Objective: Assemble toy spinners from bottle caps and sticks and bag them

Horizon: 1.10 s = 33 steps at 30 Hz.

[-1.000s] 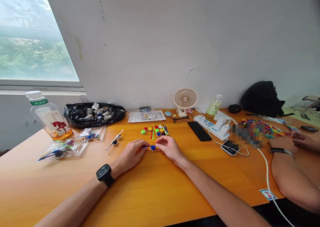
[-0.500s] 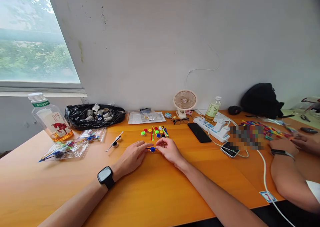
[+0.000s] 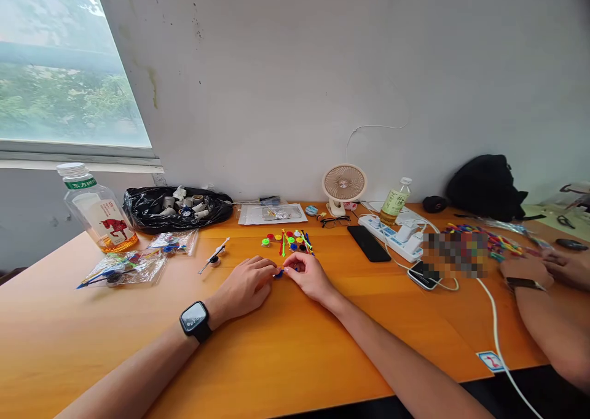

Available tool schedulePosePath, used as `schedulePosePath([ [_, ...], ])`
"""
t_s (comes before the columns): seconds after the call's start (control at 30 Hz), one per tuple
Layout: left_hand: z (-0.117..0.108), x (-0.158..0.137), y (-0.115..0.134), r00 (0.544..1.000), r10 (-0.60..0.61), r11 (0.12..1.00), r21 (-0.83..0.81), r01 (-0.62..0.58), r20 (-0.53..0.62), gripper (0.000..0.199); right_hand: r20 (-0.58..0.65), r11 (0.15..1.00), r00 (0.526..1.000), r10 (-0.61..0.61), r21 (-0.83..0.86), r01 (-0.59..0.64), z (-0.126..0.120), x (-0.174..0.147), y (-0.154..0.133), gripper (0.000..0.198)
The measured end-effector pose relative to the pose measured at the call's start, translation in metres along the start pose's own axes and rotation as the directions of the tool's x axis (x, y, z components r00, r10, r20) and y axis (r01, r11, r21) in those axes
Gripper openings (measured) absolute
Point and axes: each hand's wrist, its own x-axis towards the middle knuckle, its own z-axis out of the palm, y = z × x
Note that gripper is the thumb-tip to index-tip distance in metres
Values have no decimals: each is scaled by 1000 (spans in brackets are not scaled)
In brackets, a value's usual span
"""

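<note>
My left hand (image 3: 246, 287), with a watch on its wrist, rests on the table with its fingertips closed at a small blue plastic piece (image 3: 278, 274). From the other side, my right hand (image 3: 310, 276) pinches the same piece between thumb and forefinger. The piece has a rounded part at the tabletop; fingers cover much of the rest. Beyond my hands lie arrow-shaped plastic sticks (image 3: 283, 244) in red, green, yellow and blue, among several small coloured round pieces (image 3: 266, 242). Left of my hands stands a round piece topped by a black-and-white pointer (image 3: 214, 257).
Clear bags of parts (image 3: 117, 271) and a large bottle (image 3: 104, 219) are at the left. A black bag (image 3: 138, 213), a fan (image 3: 344, 185) and glasses (image 3: 335, 222) line the wall. Rightward are a phone (image 3: 369, 243), a power strip (image 3: 387, 236) and another person's hands (image 3: 525, 271).
Both hands have come slightly closer together around the blue piece, which shows less between the fingers. The camera view has shifted a little.
</note>
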Motion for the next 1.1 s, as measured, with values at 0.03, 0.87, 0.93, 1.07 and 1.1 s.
schedulePosePath([
  [0.03, 1, 0, 0, 1000, -2, 1000, 11, 2, 1, 32, -2, 1000, 1000, -1, 0, 1, 0, 0, 1, 16],
  [0.87, -2, -4, -13, 921, -378, 852, -424, 306, -94, 45, -129, 895, 975, -182, -433, 109, -21, -12, -42, 33],
  [0.93, -4, -3, -15, 907, -409, 828, -458, 323, -98, 40, -88, 924, 987, -136, -371, 94, -22, -13, -47, 42],
  [1.07, -4, -2, -16, 885, -419, 848, -436, 301, -204, 35, 169, 994, 980, 103, 29, -109, -22, -13, -57, 56],
  [1.1, -4, -2, -17, 880, -417, 858, -418, 298, -227, 34, 184, 983, 975, 122, 112, -144, -23, -13, -59, 57],
])
